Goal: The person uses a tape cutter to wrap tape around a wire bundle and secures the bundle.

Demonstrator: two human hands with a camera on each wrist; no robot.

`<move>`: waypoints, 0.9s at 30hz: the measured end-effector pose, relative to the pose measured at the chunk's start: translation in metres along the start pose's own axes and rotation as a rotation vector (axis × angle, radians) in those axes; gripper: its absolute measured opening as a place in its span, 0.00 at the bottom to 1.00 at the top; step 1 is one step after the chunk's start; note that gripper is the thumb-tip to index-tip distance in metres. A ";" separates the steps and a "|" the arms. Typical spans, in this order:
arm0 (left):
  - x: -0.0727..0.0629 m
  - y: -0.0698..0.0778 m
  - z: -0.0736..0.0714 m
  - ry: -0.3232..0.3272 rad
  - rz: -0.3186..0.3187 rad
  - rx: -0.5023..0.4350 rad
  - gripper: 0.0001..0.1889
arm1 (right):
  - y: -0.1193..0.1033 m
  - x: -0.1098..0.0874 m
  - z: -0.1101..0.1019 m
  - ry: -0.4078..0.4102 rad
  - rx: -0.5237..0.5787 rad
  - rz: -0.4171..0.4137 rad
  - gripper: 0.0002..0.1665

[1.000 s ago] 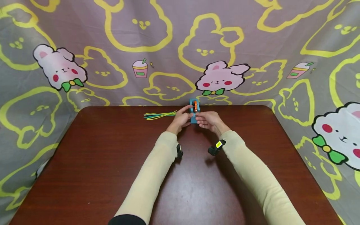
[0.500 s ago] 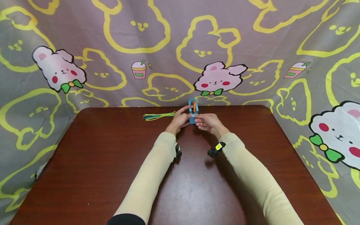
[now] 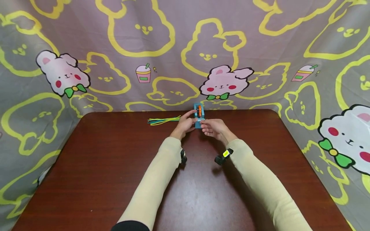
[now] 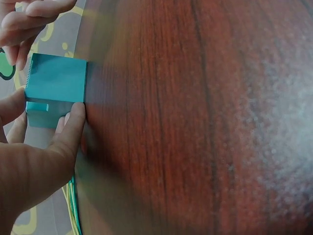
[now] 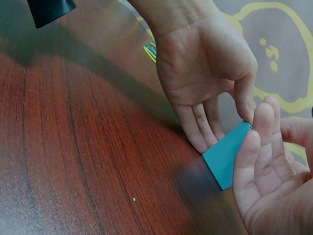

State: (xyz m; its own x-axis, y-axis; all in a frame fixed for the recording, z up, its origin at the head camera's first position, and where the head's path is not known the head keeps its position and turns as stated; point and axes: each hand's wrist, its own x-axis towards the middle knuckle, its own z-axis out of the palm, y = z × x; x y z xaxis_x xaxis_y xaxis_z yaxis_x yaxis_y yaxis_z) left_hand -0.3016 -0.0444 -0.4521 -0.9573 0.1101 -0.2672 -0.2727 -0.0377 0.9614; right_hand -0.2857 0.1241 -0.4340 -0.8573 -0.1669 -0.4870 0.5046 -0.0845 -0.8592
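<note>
A teal tape dispenser (image 3: 198,124) with an orange roll core (image 3: 200,110) stands at the table's far edge. My left hand (image 3: 185,124) holds its left side; in the left wrist view the fingers lie along the teal body (image 4: 57,78) and the thumb reaches its toothed edge. My right hand (image 3: 215,127) is at the front right of the dispenser, thumb and forefinger together by the toothed edge, its other fingers (image 5: 264,147) loosely bent. A small pale glint between the two hands looks like the tape end in its pinch; the clear tape is hard to make out.
A bundle of yellow and green twist ties (image 3: 163,120) lies left of the left hand. The brown table (image 3: 115,166) meets a patterned cloth (image 3: 173,48) right behind the dispenser. Both wrists carry black camera mounts (image 3: 222,158).
The head view has shifted slightly. Both hands and the tape dispenser keep nearly the same places, with no visible change of hold.
</note>
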 end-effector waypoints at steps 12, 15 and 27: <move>-0.001 -0.001 0.001 0.000 0.002 -0.014 0.24 | 0.005 -0.004 -0.002 -0.029 0.026 -0.007 0.16; -0.001 -0.002 0.001 0.001 0.002 -0.012 0.24 | 0.006 -0.006 -0.002 -0.033 0.043 -0.007 0.12; 0.000 -0.001 0.001 0.003 0.009 -0.005 0.24 | 0.008 -0.012 0.001 -0.048 0.056 -0.006 0.14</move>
State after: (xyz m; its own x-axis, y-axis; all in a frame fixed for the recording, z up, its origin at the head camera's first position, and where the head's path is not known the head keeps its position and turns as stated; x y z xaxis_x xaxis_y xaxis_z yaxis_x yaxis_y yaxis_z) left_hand -0.3011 -0.0439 -0.4531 -0.9601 0.1064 -0.2586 -0.2643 -0.0438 0.9634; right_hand -0.2711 0.1241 -0.4344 -0.8549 -0.2132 -0.4729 0.5057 -0.1398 -0.8513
